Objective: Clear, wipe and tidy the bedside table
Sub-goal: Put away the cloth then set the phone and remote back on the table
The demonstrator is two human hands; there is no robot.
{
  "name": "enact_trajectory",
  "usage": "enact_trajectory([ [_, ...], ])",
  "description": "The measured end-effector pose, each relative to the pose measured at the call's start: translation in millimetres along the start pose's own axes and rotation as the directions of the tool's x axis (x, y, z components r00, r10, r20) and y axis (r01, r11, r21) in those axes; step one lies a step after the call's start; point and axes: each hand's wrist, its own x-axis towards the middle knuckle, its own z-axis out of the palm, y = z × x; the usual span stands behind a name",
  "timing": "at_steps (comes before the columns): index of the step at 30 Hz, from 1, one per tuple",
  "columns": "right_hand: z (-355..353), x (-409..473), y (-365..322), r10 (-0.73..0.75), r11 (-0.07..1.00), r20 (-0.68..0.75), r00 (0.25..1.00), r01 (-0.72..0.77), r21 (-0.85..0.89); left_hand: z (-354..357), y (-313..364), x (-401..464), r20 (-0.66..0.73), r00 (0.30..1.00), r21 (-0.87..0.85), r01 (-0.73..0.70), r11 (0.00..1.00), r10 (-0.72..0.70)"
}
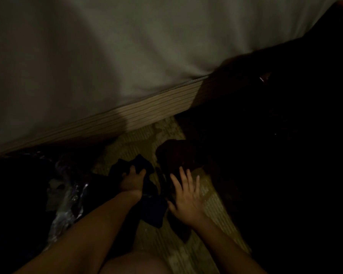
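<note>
Very dim, soft, heavy shadows

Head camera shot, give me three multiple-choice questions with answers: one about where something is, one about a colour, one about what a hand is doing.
1. Where is the shiny plastic bag?
A. On the mattress
B. On the floor, on the left hand's side
C. To the right of the right hand

2. What colour is the cloth that the left hand grips?
A. White
B. Bright yellow
C. Dark, near black

3. How is the right hand?
A. Fingers spread and straight, over the dark cloth and the mat
B. Curled in a fist round a bottle
C. Out of view

Answers:
1 B: the bag lies crumpled low on the left, below the wooden bed frame.
2 C: the cloth reads as very dark against the striped mat.
3 A: its fingers fan out, pinching nothing.
</note>
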Motion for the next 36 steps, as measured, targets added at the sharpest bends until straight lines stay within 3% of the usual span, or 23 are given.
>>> enact_trajectory([
  [4, -10, 0, -9, -0.051, 0.997, 0.071, 0.996, 0.046, 0.066, -10, -3, -16, -0.039, 0.998, -0.105, -0.053, 0.993, 0.049],
  [8, -37, 13, -27, -0.180, 0.951, 0.123, 0.976, 0.140, 0.277, -43, 6, -48, -0.052, 0.988, -0.157, -0.154, 0.975, 0.148],
  [11, -73, 19, -40, -0.215, 0.846, 0.058, 0.975, 0.156, 0.511, -90, 15, -80, -0.205, 0.952, -0.158, -0.262, 0.952, 0.228],
  [14, -125, 18, -55, -0.057, 0.639, -0.034, 0.998, 0.063, 0.767, -144, 16, -124, -0.355, 0.855, -0.123, -0.444, 0.887, 0.379],
  [16, -167, 12, -64, 0.060, 0.419, -0.081, 0.995, 0.049, 0.907, -179, 14, -152, -0.376, 0.781, -0.235, -0.602, 0.763, 0.499],
  [18, -209, -4, -65, 0.105, 0.317, -0.086, 0.991, 0.049, 0.947, -214, 19, -183, -0.403, 0.696, -0.416, -0.718, 0.558, 0.594],
  [21, -276, -43, -62, 0.241, 0.289, -0.145, 0.960, 0.071, 0.955, -253, 52, -223, -0.484, 0.562, -0.671, -0.730, 0.127, 0.671],
  [23, -322, -72, -53, 0.402, 0.251, -0.257, 0.879, 0.163, 0.954, -271, 90, -250, -0.586, 0.432, -0.664, -0.741, -0.101, 0.685],
  [25, -369, -104, -37, 0.545, 0.298, -0.346, 0.764, 0.209, 0.931, -286, 137, -275, -0.657, 0.246, -0.549, -0.803, -0.230, 0.713],
  [27, -428, -142, -17, 0.625, 0.412, -0.449, 0.638, 0.219, 0.885, -297, 187, -300, -0.643, 0.079, -0.459, -0.836, -0.300, 0.762],
  [30, -516, -206, 20, 0.611, 0.607, -0.559, 0.561, 0.120, 0.785, -301, 247, -322, -0.552, -0.004, -0.427, -0.857, -0.287, 0.834],
  [32, -557, -248, 54, 0.636, 0.706, -0.558, 0.533, -0.108, 0.700, -296, 273, -314, -0.586, 0.005, -0.278, -0.941, -0.195, 0.810],
  [34, -571, -279, 101, 0.703, 0.706, -0.543, 0.460, -0.362, 0.608, -286, 289, -295, -0.655, -0.007, -0.094, -0.992, -0.090, 0.755],
  [36, -560, -296, 155, 0.766, 0.636, -0.507, 0.395, -0.579, 0.510, -270, 302, -279, -0.646, -0.070, 0.083, -0.996, -0.021, 0.760],
])
